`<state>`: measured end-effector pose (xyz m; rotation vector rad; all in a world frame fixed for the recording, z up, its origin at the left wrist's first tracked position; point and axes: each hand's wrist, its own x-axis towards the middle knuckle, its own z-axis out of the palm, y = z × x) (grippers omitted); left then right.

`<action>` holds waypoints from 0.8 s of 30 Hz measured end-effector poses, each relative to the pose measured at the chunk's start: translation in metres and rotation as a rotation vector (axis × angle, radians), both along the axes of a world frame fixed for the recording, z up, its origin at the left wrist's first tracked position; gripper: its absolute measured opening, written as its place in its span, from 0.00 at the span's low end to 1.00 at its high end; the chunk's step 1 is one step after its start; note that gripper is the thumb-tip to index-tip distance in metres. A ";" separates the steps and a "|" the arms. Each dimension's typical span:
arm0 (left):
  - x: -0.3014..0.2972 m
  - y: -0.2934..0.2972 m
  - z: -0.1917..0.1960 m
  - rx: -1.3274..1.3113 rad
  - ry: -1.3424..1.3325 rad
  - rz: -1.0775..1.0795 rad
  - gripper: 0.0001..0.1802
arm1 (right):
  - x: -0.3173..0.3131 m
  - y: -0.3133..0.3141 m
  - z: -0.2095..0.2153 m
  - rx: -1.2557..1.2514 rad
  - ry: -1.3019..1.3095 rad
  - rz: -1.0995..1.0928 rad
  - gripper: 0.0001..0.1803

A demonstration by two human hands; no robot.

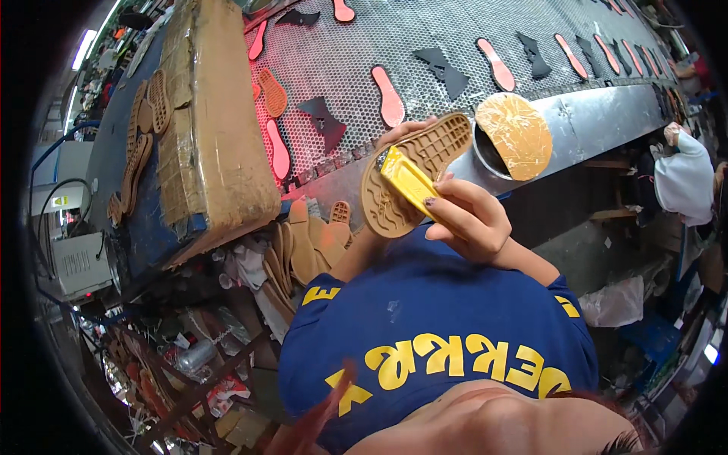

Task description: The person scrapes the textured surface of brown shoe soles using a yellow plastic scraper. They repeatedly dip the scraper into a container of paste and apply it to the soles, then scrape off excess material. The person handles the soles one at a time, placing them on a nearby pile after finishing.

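In front of my chest, my left hand [406, 133] grips a tan shoe sole [447, 140] from behind, its fingers curled over the far edge. The sole is tilted, with its grid and wavy tread facing up toward me. My right hand [478, 220] pinches a yellow flat-handled tool [409, 182], which looks like a brush. That tool lies across the middle of the sole, its dark tip at the sole's left part. Whether the tip touches the sole I cannot tell. Just right of the sole, a round pot with a scuffed tan cover [517, 135] stands on the metal ledge.
Beyond the ledge [591, 114], a mesh conveyor [349, 57] carries pink insoles [388, 97] and black cut pieces [442, 72]. A taped cardboard-covered box [227, 114] rises at left, with tan soles [135, 152] beside it. More tan soles [307, 243] lean below. Another person [686, 174] is at far right.
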<state>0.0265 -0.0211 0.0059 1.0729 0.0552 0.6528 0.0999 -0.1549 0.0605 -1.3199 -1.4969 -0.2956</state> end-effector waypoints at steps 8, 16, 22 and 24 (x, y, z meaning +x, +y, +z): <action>0.011 0.002 -0.028 -0.482 -0.222 -0.311 0.39 | 0.002 0.000 0.003 -0.023 0.024 0.047 0.20; 0.017 0.001 -0.035 -0.475 -0.406 -0.432 0.27 | 0.002 -0.002 0.004 -0.035 0.029 0.085 0.20; 0.006 0.003 -0.031 -0.736 -0.211 -0.496 0.20 | 0.002 0.000 0.008 -0.041 -0.002 0.134 0.20; 0.012 -0.006 -0.028 -0.662 -0.380 -0.530 0.20 | 0.003 -0.001 0.008 -0.036 -0.007 0.157 0.19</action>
